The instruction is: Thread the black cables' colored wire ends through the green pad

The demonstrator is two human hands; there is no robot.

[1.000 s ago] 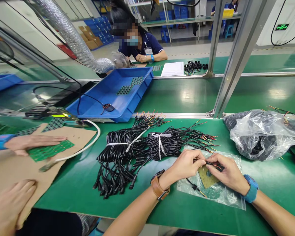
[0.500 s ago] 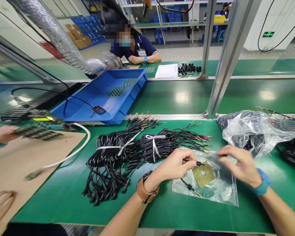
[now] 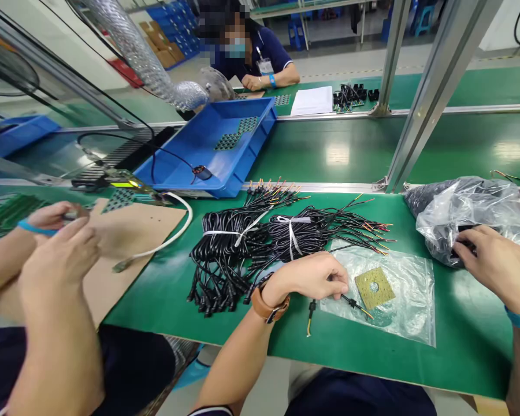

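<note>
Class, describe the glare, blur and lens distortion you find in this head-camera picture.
Head view: ceiling lights glare on the green conveyor belt and the plastic bag; the metal post leans from wide-angle distortion; the co-worker's hands at the left edge look stretched and slightly soft.

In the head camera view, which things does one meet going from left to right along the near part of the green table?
Brown cardboard sheet → bundles of black cables → left hand holding a short cable → yellow square pad on a clear plastic bag → right hand at the bag of black parts.
</note>
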